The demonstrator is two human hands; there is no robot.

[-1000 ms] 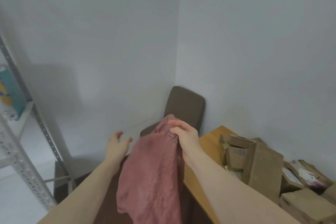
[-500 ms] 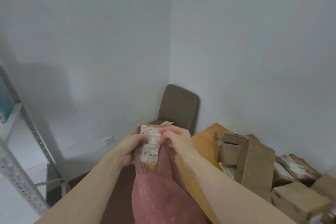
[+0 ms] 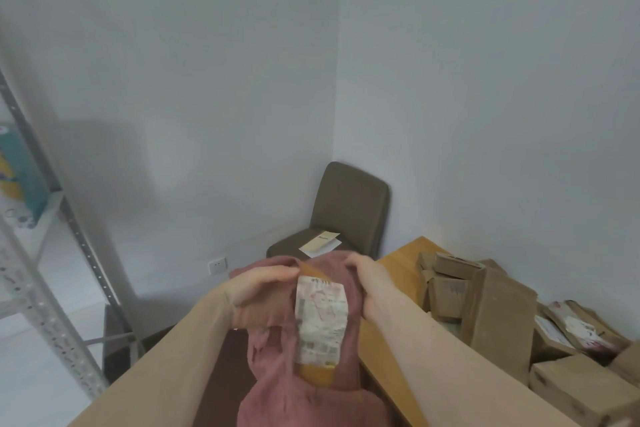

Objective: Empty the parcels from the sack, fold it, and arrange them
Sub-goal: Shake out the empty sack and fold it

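I hold a pink cloth sack [image 3: 284, 381] up in front of me, left of the wooden table [image 3: 401, 263]. A yellow-brown parcel with a white printed label [image 3: 320, 319] sticks out of the sack's mouth. My left hand [image 3: 256, 291] grips the parcel's top edge together with the sack's rim. On the other side, my right hand [image 3: 369, 282] grips the sack's rim. Several brown cardboard parcels [image 3: 495, 308] lie piled on the table at the right.
A brown upholstered chair [image 3: 349, 211] stands in the room's corner with a paper envelope [image 3: 320, 243] on its seat. A grey metal shelf rack [image 3: 38, 291] stands at the left. A dark low box [image 3: 116, 340] sits on the floor beside it.
My left hand came to the sack's mouth and took hold. The labelled parcel, hidden a second ago, has risen well out of the sack. The view shifted slightly right.
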